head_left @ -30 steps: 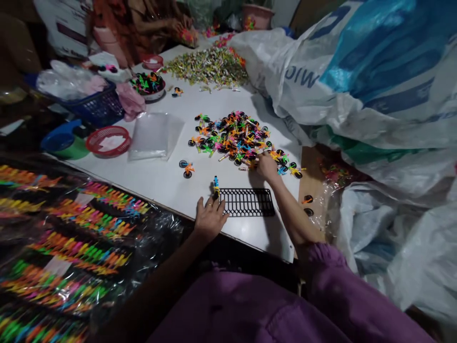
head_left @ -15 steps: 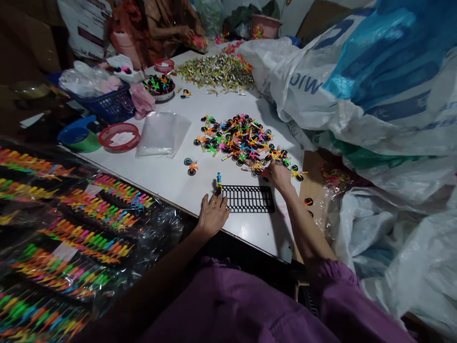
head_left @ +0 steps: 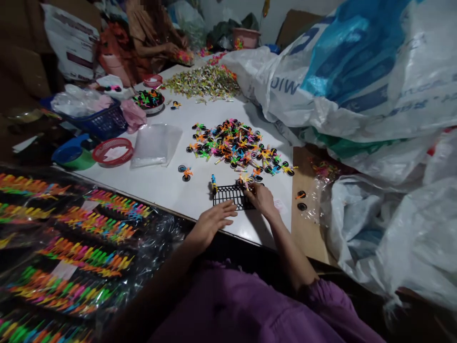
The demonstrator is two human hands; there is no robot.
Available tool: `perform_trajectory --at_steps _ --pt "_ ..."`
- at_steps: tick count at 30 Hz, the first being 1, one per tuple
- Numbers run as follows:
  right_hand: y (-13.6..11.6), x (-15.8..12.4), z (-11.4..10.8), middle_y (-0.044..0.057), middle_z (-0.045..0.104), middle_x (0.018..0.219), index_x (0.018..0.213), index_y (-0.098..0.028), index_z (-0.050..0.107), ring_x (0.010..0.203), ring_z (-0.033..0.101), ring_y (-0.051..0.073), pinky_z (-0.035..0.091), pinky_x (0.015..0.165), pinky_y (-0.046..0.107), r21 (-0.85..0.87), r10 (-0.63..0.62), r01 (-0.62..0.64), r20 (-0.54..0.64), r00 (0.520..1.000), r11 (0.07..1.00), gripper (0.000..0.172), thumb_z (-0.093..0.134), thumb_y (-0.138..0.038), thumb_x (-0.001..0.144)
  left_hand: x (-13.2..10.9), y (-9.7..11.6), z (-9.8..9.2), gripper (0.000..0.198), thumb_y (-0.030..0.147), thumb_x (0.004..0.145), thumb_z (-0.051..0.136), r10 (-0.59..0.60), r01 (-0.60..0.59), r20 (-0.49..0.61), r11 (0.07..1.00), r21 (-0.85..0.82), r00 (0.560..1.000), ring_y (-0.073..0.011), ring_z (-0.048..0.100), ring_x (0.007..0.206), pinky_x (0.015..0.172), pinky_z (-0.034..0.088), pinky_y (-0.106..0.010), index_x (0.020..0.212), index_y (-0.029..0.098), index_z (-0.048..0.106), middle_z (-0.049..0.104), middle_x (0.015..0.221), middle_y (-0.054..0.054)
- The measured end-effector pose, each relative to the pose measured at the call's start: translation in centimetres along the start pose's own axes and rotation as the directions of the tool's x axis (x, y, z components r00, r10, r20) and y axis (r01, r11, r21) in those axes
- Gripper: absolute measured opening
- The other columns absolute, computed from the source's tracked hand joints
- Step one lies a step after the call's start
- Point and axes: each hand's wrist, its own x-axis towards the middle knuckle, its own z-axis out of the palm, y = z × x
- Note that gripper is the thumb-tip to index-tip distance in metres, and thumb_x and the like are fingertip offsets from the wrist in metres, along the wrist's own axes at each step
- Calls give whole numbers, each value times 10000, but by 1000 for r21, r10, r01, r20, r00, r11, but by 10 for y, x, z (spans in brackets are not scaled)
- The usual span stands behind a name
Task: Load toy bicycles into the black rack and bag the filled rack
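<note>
My right hand (head_left: 262, 199) is closed on a small yellow toy bicycle (head_left: 243, 179), above the far edge of a black slotted plastic rack (head_left: 224, 195). Fingers outstretched and holding nothing, my left hand (head_left: 215, 220) hovers at the rack's near edge. A blue and yellow toy bicycle (head_left: 214, 185) stands upright at the rack's left end. Beyond lies a heap of colourful toy bicycles (head_left: 228, 143) with black wheels. One orange toy bicycle (head_left: 186, 173) lies apart on the left. My right hand covers the rack's right end.
Clear plastic bags (head_left: 153, 145), a red basket (head_left: 113, 151) and a blue basket (head_left: 107, 121) line the table's left side. Shiny small tubes (head_left: 203, 81) are heaped farther back, near another person's hands (head_left: 173, 48). Large white sacks (head_left: 285, 90) crowd the right. Packed toys (head_left: 85, 247) lie left.
My right hand has come from the heap's near edge to the rack with a yellow toy bicycle. My left hand has let go of the rack's left end and shifted towards me.
</note>
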Motion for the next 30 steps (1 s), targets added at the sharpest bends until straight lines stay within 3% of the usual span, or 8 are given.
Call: perform_trajectory --at_steps 3,5,7,9,12,21,26,30 --pt "-16 -11 -21 85 608 990 1051 -165 592 865 555 192 404 760 289 201 -90 90 -13 996 975 272 525 -290 819 0 30 5 694 613 862 36 -14 1 -36 942 -337 999 -285 424 1214 902 436 -466 1403 213 208 353 1403 -123" --pt "-27 -25 -24 58 618 950 1023 -173 604 846 557 169 415 764 277 537 -219 128 110 969 834 263 517 -330 830 0 43 9 732 606 826 -120 17 -31 -57 968 -251 998 -277 401 1231 878 446 -464 1425 247 96 301 1435 -98" --pt "-35 -41 -19 35 626 868 937 -165 625 803 561 155 428 739 269 792 -323 7 241 915 610 265 542 -385 814 0 50 14 747 566 797 -221 58 -62 -43 993 -97 997 -272 407 1222 846 454 -461 1428 259 33 296 1436 -93" --pt "-39 -57 -11 28 626 835 863 -156 634 787 560 150 432 736 270 892 -335 -144 305 892 429 282 601 -419 769 -2 52 19 728 517 802 -249 95 -95 -33 995 16 995 -266 419 1205 837 451 -461 1428 259 18 325 1418 -96" --pt "-42 -74 -6 20 625 808 826 -156 641 747 555 132 431 705 248 926 -284 -252 331 900 280 291 682 -416 703 -6 52 25 646 444 852 -201 121 -115 -39 985 128 992 -262 407 1204 851 436 -469 1428 256 24 402 1361 -100" --pt "-53 -88 -25 -16 531 654 742 -158 622 556 464 84 345 463 180 953 -316 -161 240 918 256 258 739 -372 658 -17 46 36 593 418 908 171 156 -168 62 922 349 986 -271 392 1205 804 470 -400 1420 231 -62 250 1445 -141" --pt "-58 -97 -23 -11 515 687 744 -174 601 487 439 75 256 355 171 966 -288 -180 228 930 184 275 734 -398 655 -24 49 46 731 601 855 182 121 -140 96 963 231 988 -302 400 1192 757 483 -377 1385 270 -197 88 1486 -145" --pt "-60 -103 -23 -10 515 658 707 -174 593 445 385 65 232 344 176 957 -286 -162 230 930 242 261 712 -405 681 -31 46 46 950 792 715 275 212 -216 179 976 -2 961 -340 380 1203 737 494 -376 1384 302 -187 12 1492 -140"
